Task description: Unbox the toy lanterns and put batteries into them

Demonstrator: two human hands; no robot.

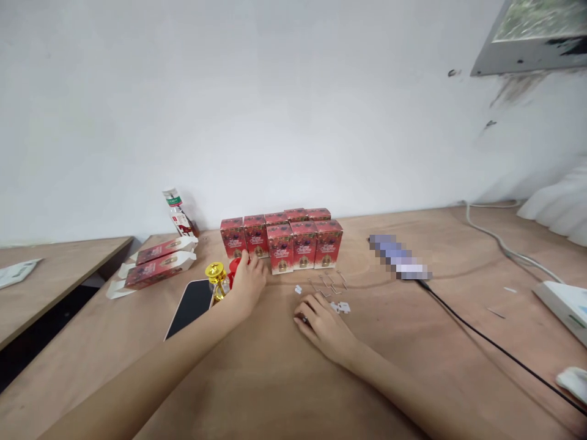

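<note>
My left hand (250,284) is closed against a small red ornament (233,266), partly hidden behind the fingers. Touching or close beside it stands a similar clear ornament with a shiny gold top (215,276). My right hand (326,325) rests low over the wooden table, fingers curled and pressed together. A tiny dark bit shows at its fingertips, too small to name. Several upright red printed boxes (303,245) stand grouped in front of my hands. Small metal hooks (326,282) and white plastic pieces (340,307) lie between the boxes and my right hand.
Two flattened red cartons (160,269) lie at the left, near a bottle (180,214). A dark-screened phone (188,307) lies by my left forearm. On the right are a blurred-out device (401,258) and its black cable (486,339). A white wall rises behind.
</note>
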